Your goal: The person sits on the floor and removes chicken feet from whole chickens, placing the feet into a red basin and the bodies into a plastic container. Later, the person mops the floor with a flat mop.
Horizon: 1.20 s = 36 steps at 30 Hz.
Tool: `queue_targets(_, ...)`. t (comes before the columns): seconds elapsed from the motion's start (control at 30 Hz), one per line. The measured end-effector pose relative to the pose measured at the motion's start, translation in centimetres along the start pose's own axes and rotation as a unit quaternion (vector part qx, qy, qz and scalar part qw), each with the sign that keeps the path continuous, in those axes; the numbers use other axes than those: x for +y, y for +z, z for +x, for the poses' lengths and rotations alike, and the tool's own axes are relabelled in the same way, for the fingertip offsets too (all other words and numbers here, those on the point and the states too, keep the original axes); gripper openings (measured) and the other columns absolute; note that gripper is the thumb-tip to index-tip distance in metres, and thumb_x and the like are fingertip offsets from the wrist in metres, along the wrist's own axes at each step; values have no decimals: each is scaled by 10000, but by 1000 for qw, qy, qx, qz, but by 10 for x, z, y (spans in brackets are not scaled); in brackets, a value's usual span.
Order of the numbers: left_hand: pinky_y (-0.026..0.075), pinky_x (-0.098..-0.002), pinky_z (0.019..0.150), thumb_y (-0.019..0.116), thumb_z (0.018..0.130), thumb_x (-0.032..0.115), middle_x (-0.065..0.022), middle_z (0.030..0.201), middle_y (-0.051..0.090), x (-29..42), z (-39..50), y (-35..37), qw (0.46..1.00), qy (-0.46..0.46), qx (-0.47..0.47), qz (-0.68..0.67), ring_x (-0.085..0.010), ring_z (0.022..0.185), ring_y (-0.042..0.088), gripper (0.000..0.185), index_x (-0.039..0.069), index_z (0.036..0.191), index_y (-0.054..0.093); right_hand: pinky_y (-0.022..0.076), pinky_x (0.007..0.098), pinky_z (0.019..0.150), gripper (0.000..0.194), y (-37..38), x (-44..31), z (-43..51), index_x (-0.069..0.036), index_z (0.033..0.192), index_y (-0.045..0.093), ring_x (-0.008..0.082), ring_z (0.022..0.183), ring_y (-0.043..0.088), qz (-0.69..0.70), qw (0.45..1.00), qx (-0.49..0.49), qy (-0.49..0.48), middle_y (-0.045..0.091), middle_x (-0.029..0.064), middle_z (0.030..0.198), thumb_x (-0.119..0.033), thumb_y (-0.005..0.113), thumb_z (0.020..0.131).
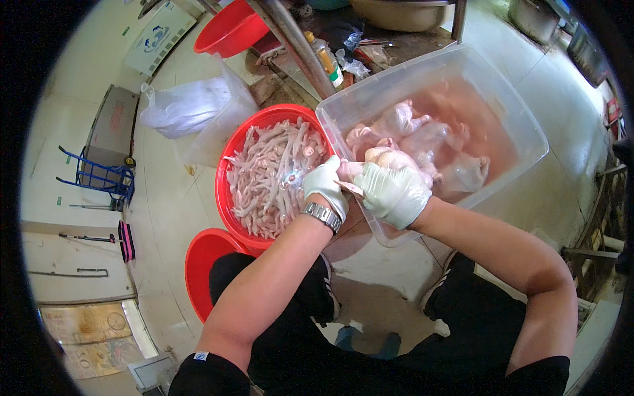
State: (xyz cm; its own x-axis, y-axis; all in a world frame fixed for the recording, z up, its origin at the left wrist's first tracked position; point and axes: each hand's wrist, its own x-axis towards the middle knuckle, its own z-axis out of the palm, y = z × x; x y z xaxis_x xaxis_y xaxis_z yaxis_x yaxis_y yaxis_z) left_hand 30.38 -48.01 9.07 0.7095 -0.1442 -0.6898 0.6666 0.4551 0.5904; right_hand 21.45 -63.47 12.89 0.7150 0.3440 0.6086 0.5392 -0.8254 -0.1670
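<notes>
A plucked poultry carcass (391, 157) is held over the near left corner of a clear plastic tub (532, 133). My right hand (396, 193), in a pale disposable glove, is closed around its near side. Gloved as well, my left hand (324, 183) grips the pink, narrow end of the bird, which may be a leg or the neck; its fingertips are partly hidden. Several more plucked carcasses (433, 141) lie in reddish water in the tub. Below my left hand, a red basin (221, 198) is heaped with pale poultry feet (267, 173).
Another red tub (198, 272) stands by my left knee. A white plastic bag (185, 106) lies beyond the basin. Close behind the tub are a metal table leg (297, 44) and a bottle (324, 59). A blue hand truck (104, 173) stands at the far left.
</notes>
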Motion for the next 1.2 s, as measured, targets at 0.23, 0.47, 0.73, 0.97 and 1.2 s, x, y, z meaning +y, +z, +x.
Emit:
queue_targets(0.23, 558, -384, 744, 600, 1027, 312, -63, 963, 716, 4, 14, -1, 987, 112, -54, 99, -231, 824, 678, 236, 91, 1049, 682, 504, 432, 776, 307, -28, -20, 10, -77, 1186, 662, 341, 825, 620, 215, 949, -103, 206, 673, 160, 921, -279, 543, 988)
queue_targets(0.47, 509, -287, 756, 668, 994, 224, -53, 902, 732, 20, -43, 42, 958, 267, -45, 92, -142, 799, 644, 249, -7, 942, 747, 573, 338, 532, 434, -58, 6, 14, 2, 1027, 694, 202, 658, 677, 609, 595, -40, 523, 714, 132, 858, -393, 514, 1052)
queue_targets(0.73, 511, -289, 779, 612, 1028, 206, -51, 907, 733, 28, -43, 50, 935, 332, -46, 117, -135, 817, 636, 274, -8, 934, 754, 399, 343, 411, 541, -53, 5, 17, -14, 980, 619, 230, 488, 541, 662, 539, -177, 489, 605, 156, 708, -542, 504, 999)
queue_targets(0.97, 513, -293, 775, 593, 1038, 226, -54, 911, 726, 27, -43, 51, 937, 329, -46, 105, -139, 815, 639, 297, -17, 960, 746, 441, 380, 440, 690, -56, 6, 25, 2, 1067, 607, 291, 537, 597, 638, 538, -232, 500, 623, 194, 775, -666, 495, 937)
queue_targets(1.2, 510, -272, 699, 581, 1053, 339, -27, 860, 709, 15, -61, 55, 925, 342, -75, 148, -114, 765, 635, 382, 4, 972, 744, 508, 443, 560, 421, -77, -2, 39, -47, 1026, 662, 319, 693, 678, 418, 770, -264, 403, 704, 148, 820, -429, 486, 1017)
